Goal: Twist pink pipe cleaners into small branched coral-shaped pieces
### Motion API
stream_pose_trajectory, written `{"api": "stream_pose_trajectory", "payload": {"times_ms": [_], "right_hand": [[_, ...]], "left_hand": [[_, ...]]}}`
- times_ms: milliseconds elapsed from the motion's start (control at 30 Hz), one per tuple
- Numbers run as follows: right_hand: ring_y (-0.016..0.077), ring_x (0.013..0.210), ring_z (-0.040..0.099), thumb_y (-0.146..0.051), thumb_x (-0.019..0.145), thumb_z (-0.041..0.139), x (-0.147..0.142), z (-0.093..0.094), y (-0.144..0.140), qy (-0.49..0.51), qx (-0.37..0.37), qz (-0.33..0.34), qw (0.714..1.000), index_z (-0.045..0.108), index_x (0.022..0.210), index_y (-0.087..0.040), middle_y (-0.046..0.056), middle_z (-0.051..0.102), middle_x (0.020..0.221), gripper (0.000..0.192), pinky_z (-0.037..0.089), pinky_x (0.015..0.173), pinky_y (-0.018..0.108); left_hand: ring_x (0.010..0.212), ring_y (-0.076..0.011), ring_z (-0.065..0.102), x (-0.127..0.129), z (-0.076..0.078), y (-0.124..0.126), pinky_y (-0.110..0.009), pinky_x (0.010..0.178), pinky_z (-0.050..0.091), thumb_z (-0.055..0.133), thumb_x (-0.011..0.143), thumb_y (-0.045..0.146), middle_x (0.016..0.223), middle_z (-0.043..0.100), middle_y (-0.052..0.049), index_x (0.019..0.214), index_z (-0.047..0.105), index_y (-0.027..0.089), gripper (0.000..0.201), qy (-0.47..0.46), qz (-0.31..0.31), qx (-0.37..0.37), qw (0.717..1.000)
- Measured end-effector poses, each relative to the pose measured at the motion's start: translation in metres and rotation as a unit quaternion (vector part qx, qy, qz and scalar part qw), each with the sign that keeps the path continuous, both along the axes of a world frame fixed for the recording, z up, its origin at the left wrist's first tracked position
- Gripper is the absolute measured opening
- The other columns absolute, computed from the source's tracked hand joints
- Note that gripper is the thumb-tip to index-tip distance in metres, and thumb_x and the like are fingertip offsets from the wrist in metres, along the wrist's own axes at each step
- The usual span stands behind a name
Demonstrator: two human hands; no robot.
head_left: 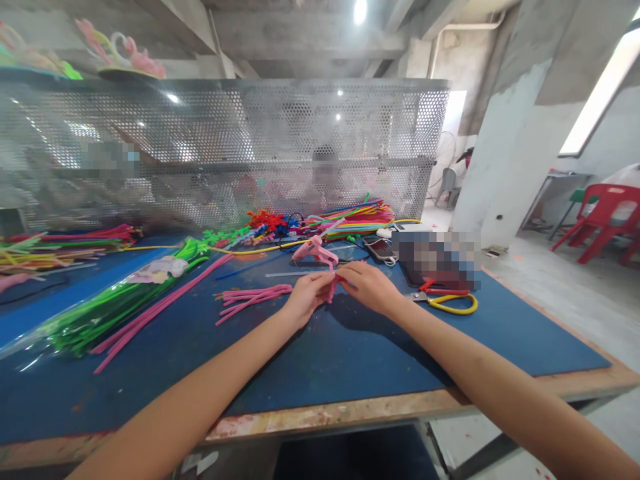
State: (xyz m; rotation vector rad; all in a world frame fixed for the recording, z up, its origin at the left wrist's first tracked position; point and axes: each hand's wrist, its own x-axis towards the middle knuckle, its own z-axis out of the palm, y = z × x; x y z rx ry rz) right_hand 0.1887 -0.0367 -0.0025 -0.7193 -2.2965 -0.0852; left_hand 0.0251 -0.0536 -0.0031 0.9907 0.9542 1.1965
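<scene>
Both hands meet over the middle of the blue mat. My left hand is closed with its fingertips round a pink pipe cleaner, which shows only in part between the hands. My right hand pinches the same pink piece from the other side. Just behind them stands a pink glue gun. Left of my left hand lies a small bunch of cut pink pipe cleaners. Longer pink pipe cleaners stretch out further left.
Scissors with yellow and red handles lie right of my hands, near a phone. A clear bag of green pipe cleaners is at left. Colourful bundles line the perforated metal screen. A wooden edge borders the blue mat.
</scene>
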Motion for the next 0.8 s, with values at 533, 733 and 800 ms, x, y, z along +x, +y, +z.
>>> {"api": "stream_pose_trajectory", "payload": {"times_ms": [533, 733, 800], "right_hand": [[0.0124, 0.060, 0.059, -0.029, 0.066, 0.063, -0.006, 0.005, -0.009, 0.366, -0.581, 0.085, 0.722, 0.058, 0.077, -0.017, 0.000, 0.061, 0.068, 0.017, 0.048, 0.050, 0.022], [0.0096, 0.051, 0.059, -0.040, 0.081, 0.046, 0.002, 0.011, -0.010, 0.318, -0.816, 0.094, 0.474, 0.055, 0.070, -0.012, 0.004, 0.060, 0.061, 0.031, 0.042, 0.037, 0.014], [0.0070, 0.045, 0.054, -0.029, 0.082, 0.045, 0.003, 0.012, -0.010, 0.310, -0.826, 0.107, 0.459, 0.054, 0.069, -0.013, 0.002, 0.058, 0.057, 0.023, 0.039, 0.036, 0.012]], "left_hand": [[0.053, -0.0100, 0.050, 0.000, 0.007, -0.002, -0.020, 0.048, 0.036, 0.072, 0.061, 0.036, 0.061, 0.059, 0.000, 0.075, 0.061, 0.014, 0.029, 0.128, -0.019, 0.165, 0.978], [0.071, -0.0154, 0.055, -0.004, 0.016, -0.008, -0.024, 0.068, 0.041, 0.069, 0.066, 0.031, 0.075, 0.063, -0.003, 0.070, 0.067, 0.017, 0.015, 0.238, -0.015, 0.301, 0.923], [0.073, -0.0160, 0.055, -0.006, 0.017, -0.010, -0.024, 0.069, 0.040, 0.064, 0.072, 0.031, 0.077, 0.063, -0.004, 0.071, 0.069, 0.019, 0.012, 0.291, -0.024, 0.355, 0.888]]}}
